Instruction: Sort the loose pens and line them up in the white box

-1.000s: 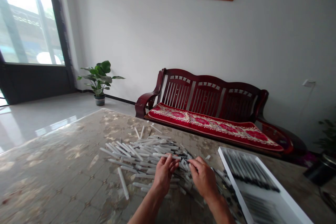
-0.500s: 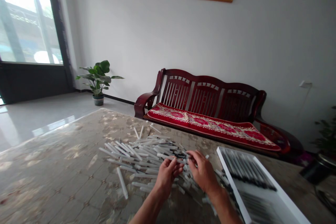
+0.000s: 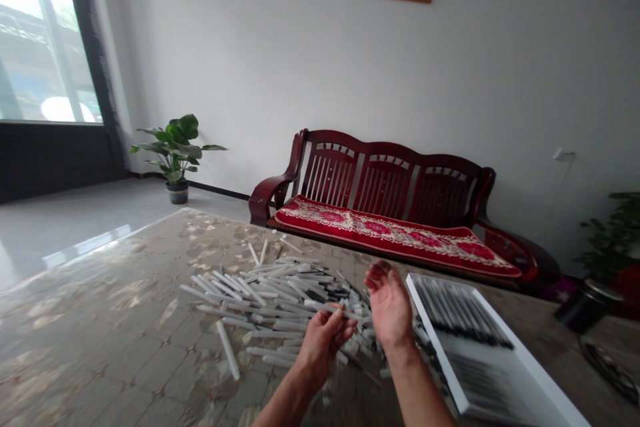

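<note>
My left hand (image 3: 327, 333) pinches a slim whitish pen (image 3: 353, 315) between thumb and fingers, above the right side of a heap. The heap is made of translucent white pen barrels (image 3: 275, 297), with several dark parts (image 3: 320, 295) among them. Raised beside it, my right hand (image 3: 393, 307) is open, palm showing and fingers apart, with nothing visible in it. Just right of that hand lies a white open box (image 3: 543, 380). Inside it are a row of black-ended pens (image 3: 463, 310) and a second, blurred row (image 3: 483, 383).
A patterned cover spreads over the table (image 3: 135, 320). One loose barrel (image 3: 228, 350) lies left of the heap. Behind the table stands a dark red wooden bench (image 3: 383, 177) with a red cushion. A black canister (image 3: 590, 307) with a cable is at the far right.
My right hand has come off the pen, lifted and turned its palm into view with the fingers spread. My left hand keeps the pen. The camera view has shifted slightly right.
</note>
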`<state>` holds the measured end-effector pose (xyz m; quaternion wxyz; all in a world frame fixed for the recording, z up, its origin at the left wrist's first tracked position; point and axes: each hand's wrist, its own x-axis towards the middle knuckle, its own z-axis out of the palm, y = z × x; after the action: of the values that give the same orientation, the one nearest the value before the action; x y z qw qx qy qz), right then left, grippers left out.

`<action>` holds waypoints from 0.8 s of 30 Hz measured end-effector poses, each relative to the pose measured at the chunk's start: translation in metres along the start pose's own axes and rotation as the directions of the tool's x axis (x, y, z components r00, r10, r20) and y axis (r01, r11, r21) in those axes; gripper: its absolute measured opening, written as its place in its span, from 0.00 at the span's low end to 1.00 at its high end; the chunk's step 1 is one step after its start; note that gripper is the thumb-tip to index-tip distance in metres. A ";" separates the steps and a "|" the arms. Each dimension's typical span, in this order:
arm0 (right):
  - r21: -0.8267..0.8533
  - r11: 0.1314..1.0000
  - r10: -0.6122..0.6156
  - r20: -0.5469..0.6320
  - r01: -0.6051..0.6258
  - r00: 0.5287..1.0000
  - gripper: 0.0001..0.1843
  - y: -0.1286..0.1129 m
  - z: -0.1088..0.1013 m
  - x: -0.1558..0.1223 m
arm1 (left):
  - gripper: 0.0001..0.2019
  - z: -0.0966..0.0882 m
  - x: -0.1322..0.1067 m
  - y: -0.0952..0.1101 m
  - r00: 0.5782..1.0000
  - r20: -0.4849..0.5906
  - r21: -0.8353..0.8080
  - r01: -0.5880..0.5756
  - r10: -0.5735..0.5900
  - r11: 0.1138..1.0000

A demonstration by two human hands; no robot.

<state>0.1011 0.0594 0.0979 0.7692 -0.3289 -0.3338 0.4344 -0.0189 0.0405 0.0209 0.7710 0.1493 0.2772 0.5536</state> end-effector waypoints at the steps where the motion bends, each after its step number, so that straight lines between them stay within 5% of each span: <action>1: -0.066 0.998 -0.025 -0.035 0.023 0.999 0.17 -0.009 -0.013 0.003 | 0.10 -0.001 0.002 0.004 0.999 -0.047 -0.021 -0.006 0.005 1.000; 4: -0.520 0.854 -0.058 -0.046 0.025 0.997 0.16 -0.033 -0.061 0.015 | 0.05 -0.003 0.008 0.016 0.989 -0.143 -0.118 -0.047 0.029 0.992; 5: -0.713 0.701 -0.033 0.006 0.027 0.999 0.13 -0.038 -0.078 0.018 | 0.06 -0.003 0.009 0.019 0.987 -0.160 -0.147 -0.054 0.030 0.988; 7: -0.965 0.242 0.074 0.119 0.098 0.990 0.07 -0.044 -0.108 0.022 | 0.06 -0.004 0.011 0.022 0.986 -0.163 -0.179 -0.059 0.030 0.982; 9: -0.966 -0.189 0.205 0.135 0.175 0.969 0.10 -0.043 -0.129 0.020 | 0.05 -0.005 0.013 0.021 0.990 -0.140 -0.186 -0.062 0.036 0.981; 11: -0.868 -0.438 0.291 0.110 0.234 0.950 0.11 -0.040 -0.141 0.015 | 0.05 -0.007 0.014 0.018 0.992 -0.119 -0.180 -0.067 0.046 0.981; 16: -0.722 -0.625 0.349 0.081 0.297 0.934 0.12 -0.029 -0.147 0.004 | 0.05 -0.009 0.017 0.016 0.990 -0.124 -0.156 -0.082 0.063 0.984; 24: -0.722 -0.643 0.300 0.070 0.256 0.951 0.14 -0.016 -0.156 0.013 | 0.06 -0.014 0.021 0.018 0.987 -0.121 -0.141 -0.119 0.102 0.983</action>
<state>0.2380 0.0304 0.0258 -0.0582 -0.7691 -0.6337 -0.0594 -0.0356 0.0655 0.0140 0.7309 0.0751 0.2701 0.6222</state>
